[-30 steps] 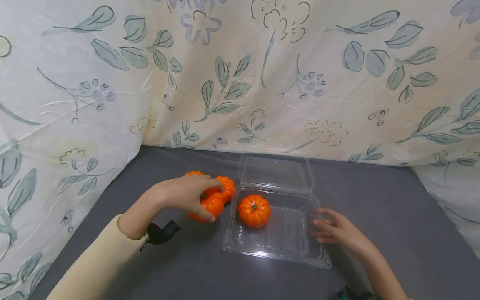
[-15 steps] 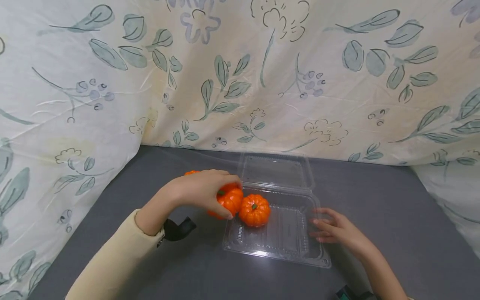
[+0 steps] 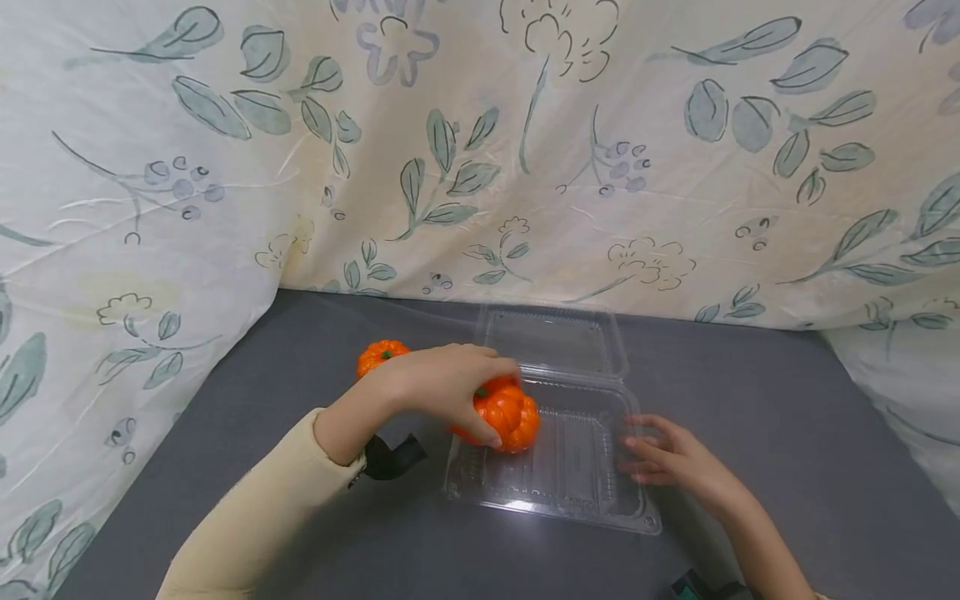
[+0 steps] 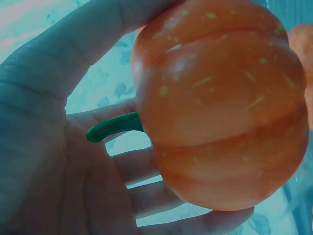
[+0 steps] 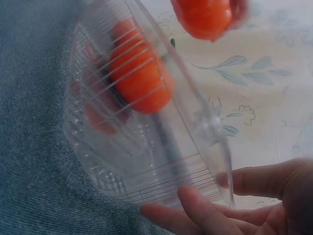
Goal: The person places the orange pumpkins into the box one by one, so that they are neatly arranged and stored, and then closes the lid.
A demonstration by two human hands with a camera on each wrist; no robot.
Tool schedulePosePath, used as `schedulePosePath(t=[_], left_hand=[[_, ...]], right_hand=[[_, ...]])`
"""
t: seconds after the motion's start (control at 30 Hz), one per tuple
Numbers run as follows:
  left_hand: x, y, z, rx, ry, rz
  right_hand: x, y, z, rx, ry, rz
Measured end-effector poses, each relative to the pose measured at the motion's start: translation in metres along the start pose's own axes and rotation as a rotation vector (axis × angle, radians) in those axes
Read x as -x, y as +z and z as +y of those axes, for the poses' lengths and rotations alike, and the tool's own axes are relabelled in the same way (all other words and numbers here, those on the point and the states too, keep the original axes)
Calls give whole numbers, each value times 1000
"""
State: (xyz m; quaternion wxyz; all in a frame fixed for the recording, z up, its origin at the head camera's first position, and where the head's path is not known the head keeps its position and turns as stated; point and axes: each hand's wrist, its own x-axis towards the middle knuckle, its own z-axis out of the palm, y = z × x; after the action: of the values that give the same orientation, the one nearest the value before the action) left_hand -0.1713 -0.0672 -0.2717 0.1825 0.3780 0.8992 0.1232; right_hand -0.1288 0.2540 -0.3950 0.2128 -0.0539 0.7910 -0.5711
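Observation:
My left hand [image 3: 442,383] grips an orange toy pumpkin [image 4: 220,107] with a green stem, thumb on one side and fingers on the other. It is over the left part of a clear plastic clamshell box [image 3: 555,500]. Another pumpkin [image 5: 142,73] shows through the box wall, largely covered by the held one in the head view. My right hand [image 3: 682,467] rests at the box's right side, relaxed fingers touching its outer wall and rim. A further pumpkin [image 3: 382,354] sits on the table, partly behind my left hand.
The box's open lid [image 3: 555,342] lies flat behind it, hinged to its back edge. A dark grey tabletop [image 3: 757,400] carries everything. A floral cloth [image 3: 480,150] hangs along the back and sides.
My left hand has carried its pumpkin rightward from beside the box to over its left part. The pumpkin at far left is more exposed. My right hand has stayed in place.

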Motion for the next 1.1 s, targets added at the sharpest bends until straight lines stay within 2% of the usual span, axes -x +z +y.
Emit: schedulePosePath(t=[0.4, 0.63, 0.83, 1.1], left_hand=[[-42, 10, 28, -163, 125, 11], [-60, 18, 40, -211, 178, 9], [-68, 22, 44, -218, 208, 25], [-80, 41, 40, -253, 231, 59]], right_hand=[[-1, -2, 0, 5, 22, 13], [-1, -2, 0, -4, 12, -3], [-1, -2, 0, -1, 24, -1], [-1, -1, 0, -1, 39, -11]])
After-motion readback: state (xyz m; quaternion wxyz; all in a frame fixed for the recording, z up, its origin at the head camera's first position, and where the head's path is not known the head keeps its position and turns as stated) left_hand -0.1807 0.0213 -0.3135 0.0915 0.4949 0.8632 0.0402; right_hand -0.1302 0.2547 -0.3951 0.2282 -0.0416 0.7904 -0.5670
